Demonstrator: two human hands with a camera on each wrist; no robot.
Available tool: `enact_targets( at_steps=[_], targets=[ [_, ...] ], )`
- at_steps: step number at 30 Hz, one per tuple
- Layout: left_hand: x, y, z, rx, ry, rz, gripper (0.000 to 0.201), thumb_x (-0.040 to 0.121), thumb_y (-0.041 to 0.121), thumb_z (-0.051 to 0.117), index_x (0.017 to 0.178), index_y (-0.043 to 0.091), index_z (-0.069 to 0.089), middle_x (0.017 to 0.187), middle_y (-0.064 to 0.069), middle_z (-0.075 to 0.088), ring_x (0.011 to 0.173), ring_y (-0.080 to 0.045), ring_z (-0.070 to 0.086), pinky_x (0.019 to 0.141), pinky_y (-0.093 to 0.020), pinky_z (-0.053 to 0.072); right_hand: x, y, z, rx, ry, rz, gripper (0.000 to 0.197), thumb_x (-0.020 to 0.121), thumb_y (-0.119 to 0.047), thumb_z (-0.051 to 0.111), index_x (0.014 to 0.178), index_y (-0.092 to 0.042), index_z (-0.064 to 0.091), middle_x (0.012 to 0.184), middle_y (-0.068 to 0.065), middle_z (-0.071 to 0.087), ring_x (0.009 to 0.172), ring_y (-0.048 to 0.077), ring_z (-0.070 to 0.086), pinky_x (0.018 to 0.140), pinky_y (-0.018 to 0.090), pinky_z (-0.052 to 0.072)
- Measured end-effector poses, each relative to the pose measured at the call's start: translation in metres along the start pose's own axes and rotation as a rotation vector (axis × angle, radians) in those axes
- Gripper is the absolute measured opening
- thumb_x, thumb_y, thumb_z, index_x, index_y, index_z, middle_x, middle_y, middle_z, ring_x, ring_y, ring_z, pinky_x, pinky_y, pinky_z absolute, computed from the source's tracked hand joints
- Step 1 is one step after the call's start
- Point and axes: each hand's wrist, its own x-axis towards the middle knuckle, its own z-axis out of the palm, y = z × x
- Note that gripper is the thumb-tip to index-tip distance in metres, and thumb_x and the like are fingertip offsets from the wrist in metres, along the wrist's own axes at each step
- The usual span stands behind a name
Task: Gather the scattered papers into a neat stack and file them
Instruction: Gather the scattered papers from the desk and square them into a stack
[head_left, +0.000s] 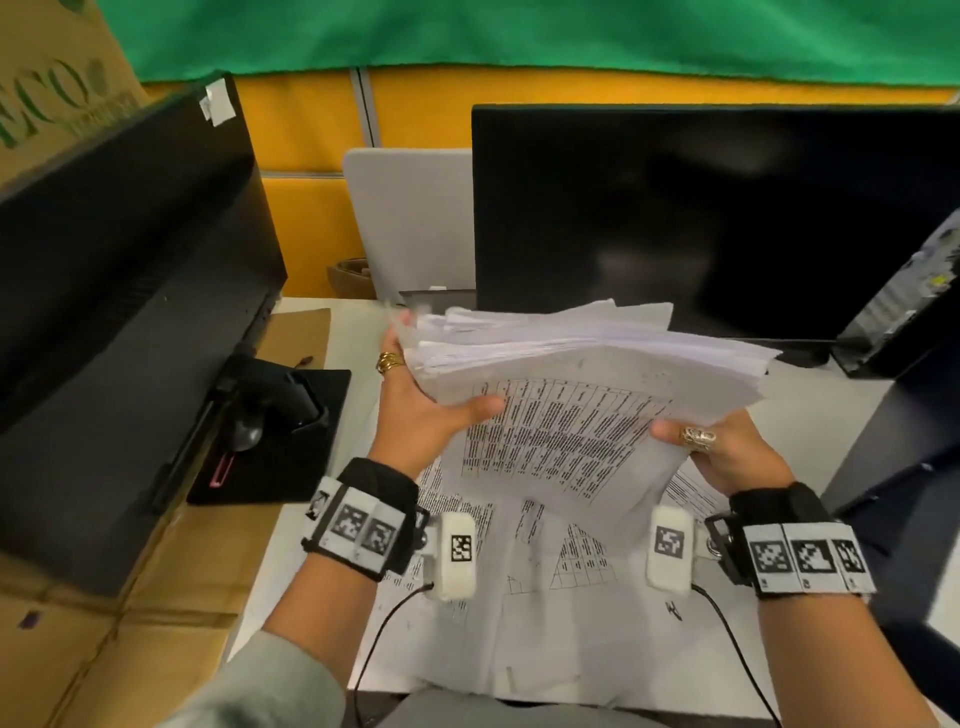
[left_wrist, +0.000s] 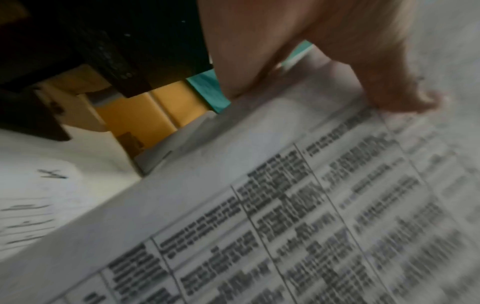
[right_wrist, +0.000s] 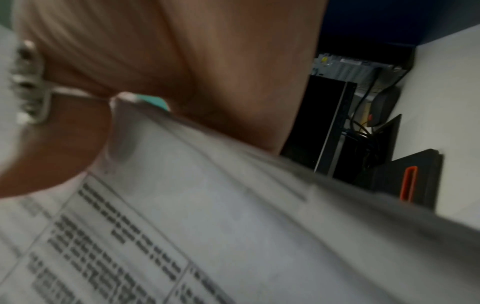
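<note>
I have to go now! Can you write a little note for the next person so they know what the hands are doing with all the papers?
Left hand grips the paper bundle at its left edge, thumb on top. Right hand pinches its near right corner. The bundle is lifted off the desk, edges still ragged. Done: most sheets gathered. Left: pick up the loose sheets lying on the desk, square the stack, file it.

Black marker-tagged wristbands, rings, seemingly grey sleeve
</note>
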Motion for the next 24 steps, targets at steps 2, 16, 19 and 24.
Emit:
enact_targets(
  at_steps=[2, 16, 19, 24],
  targets=[
    [-0.003, 0.001, -0.006, 0.107, -0.191, -0.169, 0.079, 0.056, 0.024, 0.086, 0.125, 0.014, 0.049, 0.113, 0.007, 0.062, 0.106, -0.008, 0.059, 0.102, -0.040, 0.045, 0.001, 0.001, 0.004, 0.001, 0.045, -0.018, 0.052, 0.033, -0.036, 0.090, 0.082, -0.031, 0.075, 0.086, -0.006, 0.076, 0.085, 0.011, 0.071, 0.071, 0.024, 0.057],
    [-0.001, 0.056, 0.003, -0.008, -0.016, 0.311, 0.090, 0.052, 0.024, 0.085, 0.126, 0.003, 0.039, 0.121, -0.007, 0.058, 0.115, -0.011, 0.057, 0.091, -0.023, 0.051, 0.016, -0.027, 0.032, -0.023, 0.162, -0.190, 0.049, 0.056, 0.001, 0.075, 0.099, -0.017, 0.060, 0.090, -0.011, 0.073, 0.092, 0.008, 0.068, 0.072, 0.021, 0.055],
    [0.001, 0.046, -0.008, 0.048, -0.025, 0.265, 0.090, 0.049, 0.028, 0.087, 0.123, 0.013, 0.038, 0.122, -0.009, 0.056, 0.114, -0.015, 0.058, 0.084, -0.023, 0.054, 0.016, -0.029, 0.022, -0.049, 0.114, -0.148, 0.055, 0.048, -0.019, 0.087, 0.098, -0.025, 0.064, 0.096, -0.008, 0.073, 0.096, 0.010, 0.067, 0.076, 0.022, 0.054],
    [-0.009, 0.033, 0.002, 0.049, -0.018, 0.159, 0.052, 0.060, 0.018, 0.081, 0.106, 0.025, 0.058, 0.105, 0.006, 0.066, 0.098, -0.007, 0.065, 0.074, -0.022, 0.058, 0.008, -0.008, 0.026, -0.097, 0.131, -0.035, 0.049, 0.060, 0.002, 0.076, 0.102, -0.019, 0.061, 0.093, -0.008, 0.074, 0.093, 0.010, 0.068, 0.072, 0.023, 0.054]
  ],
)
